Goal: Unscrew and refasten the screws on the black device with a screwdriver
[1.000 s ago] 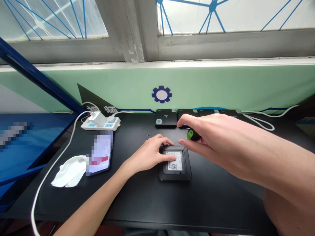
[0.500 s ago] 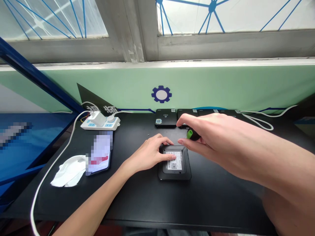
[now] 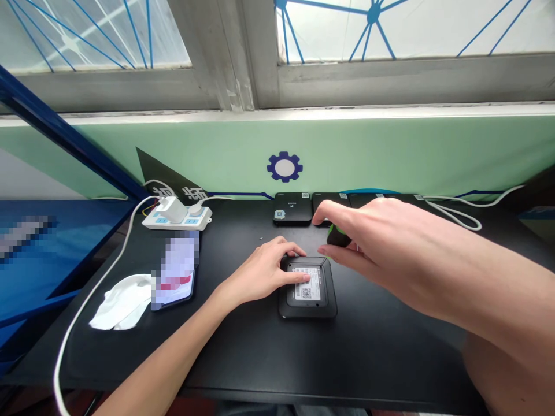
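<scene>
A small black square device lies upside down on the black table, a white label with a code on its underside. My left hand rests on its left and far edge, fingers spread, a fingertip on the label. My right hand hovers over the device's far right corner, its fingers closed round a black tool with a green mark. The tool's tip is hidden by the fingers.
Several more black devices line the wall behind. A white power strip with a cable, a phone and a crumpled white cloth lie at the left. A white cable runs at the back right.
My right hand has turned slightly on the tool, so less of the green mark shows. The left hand and the device have stayed put.
</scene>
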A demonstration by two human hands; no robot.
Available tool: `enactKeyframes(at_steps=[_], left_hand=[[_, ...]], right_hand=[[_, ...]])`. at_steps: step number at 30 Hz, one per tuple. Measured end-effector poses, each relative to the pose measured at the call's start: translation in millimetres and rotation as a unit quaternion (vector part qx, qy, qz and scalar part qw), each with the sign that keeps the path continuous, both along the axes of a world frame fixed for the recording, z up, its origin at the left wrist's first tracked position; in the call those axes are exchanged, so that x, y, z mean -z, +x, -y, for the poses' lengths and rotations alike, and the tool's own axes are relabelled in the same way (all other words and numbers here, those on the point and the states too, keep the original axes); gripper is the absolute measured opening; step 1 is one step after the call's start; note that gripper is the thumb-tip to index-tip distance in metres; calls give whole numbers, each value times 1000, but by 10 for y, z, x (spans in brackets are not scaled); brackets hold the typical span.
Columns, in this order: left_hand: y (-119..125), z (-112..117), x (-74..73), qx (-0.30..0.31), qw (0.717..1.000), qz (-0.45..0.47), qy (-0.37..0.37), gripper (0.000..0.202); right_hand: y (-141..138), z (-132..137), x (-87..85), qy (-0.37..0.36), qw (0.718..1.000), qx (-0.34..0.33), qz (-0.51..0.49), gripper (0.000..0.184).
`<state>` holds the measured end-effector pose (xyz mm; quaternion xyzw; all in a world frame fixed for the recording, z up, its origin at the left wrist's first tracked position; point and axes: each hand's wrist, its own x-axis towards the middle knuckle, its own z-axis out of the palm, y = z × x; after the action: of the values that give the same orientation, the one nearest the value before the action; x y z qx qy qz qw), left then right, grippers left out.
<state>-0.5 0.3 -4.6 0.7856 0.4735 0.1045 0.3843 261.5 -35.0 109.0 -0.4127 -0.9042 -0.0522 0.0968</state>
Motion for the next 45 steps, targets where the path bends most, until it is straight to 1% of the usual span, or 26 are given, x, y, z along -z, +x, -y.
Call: enactKeyframes(at_steps=[4,8,12,17,20,24,25,27,29,33,36,42,45], left_hand=[[2,3,-6,-2,1000,0,8,47],[7,6,-12,4,1000,-1,23,46],[6,3,-14,4,1000,7,15,45],[2,0,-9,1,1000,8,6,45],[-2,2,-4,0,1000,5,5,46],[-7,3,-1,-1,1000,-5,9,47],[-7,4,-3,-1,1000,-5,9,48],[-4,6,-11,1,1000,-4,7,49],[1,10,-26,3,1000,-1,5,48],[11,14,-54,3,1000,1,3,45],[11,12,-54,5,1000,-1,5,46],[8,8,-42,1,1000,-7,15,46],[12,12,-52,0,1000,-2,12,46]], right_hand=[[25,5,1,14,1000,8,11,29],[33,76,4,15,1000,-18,-3,40],[35,144,-6,7,999,-39,-7,51],[10,124,-24,-33,999,-20,-4,40],[-17,53,-27,-28,1000,-14,-2,35],[-34,-46,-8,-24,1000,-4,10,17],[-38,-57,-5,-21,1000,2,14,16],[-49,-55,-10,-15,1000,10,18,24],[-67,-22,-34,-18,1000,5,15,28],[-96,51,-90,-23,1000,-11,5,20],[-83,39,-84,-22,1000,-12,7,18],[-16,-5,-17,11,998,38,57,24],[-10,52,-37,7,999,22,42,22]])
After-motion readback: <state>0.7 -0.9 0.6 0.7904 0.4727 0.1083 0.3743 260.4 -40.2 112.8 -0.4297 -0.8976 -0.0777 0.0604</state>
